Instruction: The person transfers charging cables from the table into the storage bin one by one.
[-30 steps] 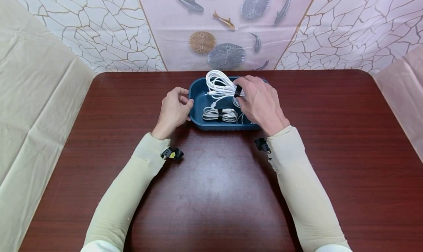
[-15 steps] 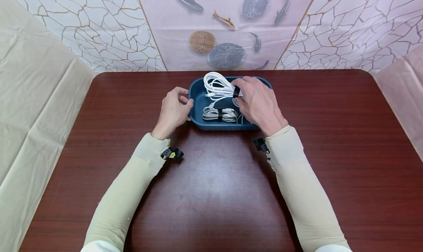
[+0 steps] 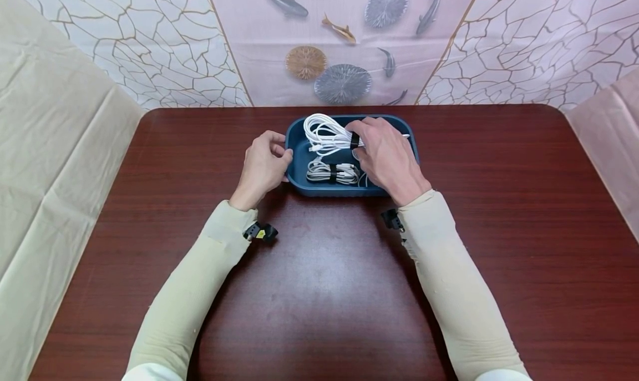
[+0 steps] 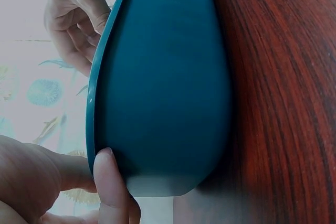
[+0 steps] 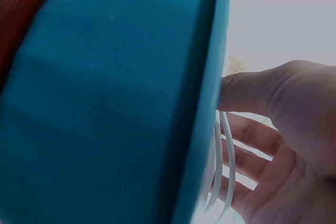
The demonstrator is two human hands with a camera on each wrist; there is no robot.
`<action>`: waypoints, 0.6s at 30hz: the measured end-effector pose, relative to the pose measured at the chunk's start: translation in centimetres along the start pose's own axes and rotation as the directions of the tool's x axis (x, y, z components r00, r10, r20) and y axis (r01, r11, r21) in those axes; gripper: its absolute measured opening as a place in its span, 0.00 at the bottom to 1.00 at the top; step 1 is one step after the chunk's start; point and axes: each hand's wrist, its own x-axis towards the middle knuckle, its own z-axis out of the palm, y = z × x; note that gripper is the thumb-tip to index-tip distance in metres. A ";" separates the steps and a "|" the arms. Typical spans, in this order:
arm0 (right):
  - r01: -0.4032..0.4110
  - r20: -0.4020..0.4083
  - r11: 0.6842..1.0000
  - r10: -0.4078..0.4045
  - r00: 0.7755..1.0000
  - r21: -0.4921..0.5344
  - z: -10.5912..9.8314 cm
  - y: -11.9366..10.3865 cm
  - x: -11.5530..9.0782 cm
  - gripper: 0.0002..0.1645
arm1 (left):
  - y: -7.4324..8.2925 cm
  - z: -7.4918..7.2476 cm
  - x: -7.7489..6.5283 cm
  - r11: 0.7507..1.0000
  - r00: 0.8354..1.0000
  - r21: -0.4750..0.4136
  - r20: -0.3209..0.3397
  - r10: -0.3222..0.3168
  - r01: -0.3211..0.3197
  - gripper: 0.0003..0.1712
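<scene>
A dark blue storage bin (image 3: 329, 192) sits on the table near its far edge. At its left end my left hand (image 3: 262, 167) holds on, thumb at the rim; in the left wrist view a fingertip (image 4: 106, 163) overlaps the rim corner. My right hand (image 3: 386, 153) reaches over the bin's right part and grips a coiled white cable (image 3: 321, 132) by its black strap, its loops fanning out to the left. Below it in the bin lies a second bundled cable (image 3: 331, 173), greyish white with a black tie. The right wrist view shows white strands (image 5: 226, 156) by the fingers.
The dark red wooden table (image 3: 319, 292) stretches toward me and to both sides. Behind it hangs a patterned cloth (image 3: 344, 37) with fish and leaf prints. Beige fabric (image 3: 50, 148) stands along the left side.
My right hand has shifted slightly left and lowered the white cable bundle into the bin, its loops now further left. The left hand stays at the bin's end.
</scene>
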 end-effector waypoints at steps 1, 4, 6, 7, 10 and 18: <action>-0.004 0.009 1.000 0.004 1.000 0.001 0.0 0.0 0.0 0.25 | 0.0 0.0 0.0 1.000 1.000 0.000 -0.001 0.001 -0.001 0.19; -0.013 0.028 1.000 0.013 1.000 -0.004 0.1 -0.2 0.1 0.25 | 0.0 0.0 0.0 1.000 1.000 0.001 0.000 -0.003 0.003 0.19; -0.016 0.036 1.000 0.017 0.999 -0.009 0.2 -0.2 0.1 0.25 | 0.0 0.0 0.0 1.000 1.000 0.001 0.002 -0.008 0.008 0.19; -0.020 0.038 1.000 0.020 0.999 -0.011 0.2 -0.2 0.2 0.25 | 0.0 0.0 0.0 1.000 1.000 0.002 0.002 -0.010 0.010 0.19; -0.029 0.043 0.999 0.029 0.999 -0.015 0.3 -0.2 0.2 0.25 | 0.1 0.0 0.0 1.000 1.000 0.001 0.005 -0.012 0.012 0.20; -0.029 0.046 0.999 0.030 0.999 -0.015 0.7 -0.1 0.4 0.25 | 0.0 0.0 0.0 1.000 1.000 0.001 0.010 -0.010 0.010 0.20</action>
